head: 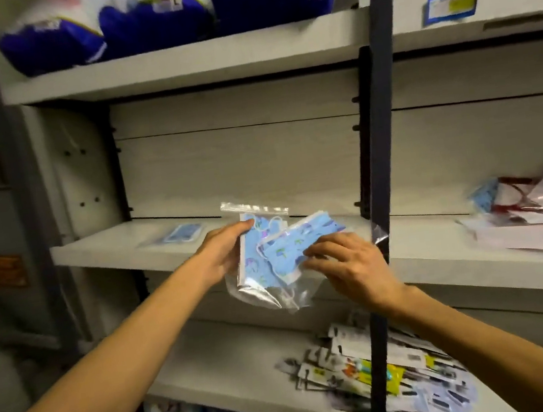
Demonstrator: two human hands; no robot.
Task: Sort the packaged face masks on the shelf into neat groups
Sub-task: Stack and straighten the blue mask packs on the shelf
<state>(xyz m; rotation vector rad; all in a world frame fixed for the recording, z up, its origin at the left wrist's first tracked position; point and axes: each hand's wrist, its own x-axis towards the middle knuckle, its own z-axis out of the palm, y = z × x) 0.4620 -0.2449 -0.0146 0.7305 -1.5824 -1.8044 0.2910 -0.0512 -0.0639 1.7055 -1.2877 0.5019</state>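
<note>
Two clear bags of blue face masks [270, 258] are held between both hands in front of the shelf [103, 248]. The left hand [220, 250] grips their left edge; the right hand [346, 261] pinches the right. Beyond the left hand, one packet [184, 234] lies flat on the shelf.

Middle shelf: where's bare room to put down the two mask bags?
Bare shelf left of the flat mask pack, and between that pack and the dark post. Crowded right of the post: a loose pile of bags.
</note>
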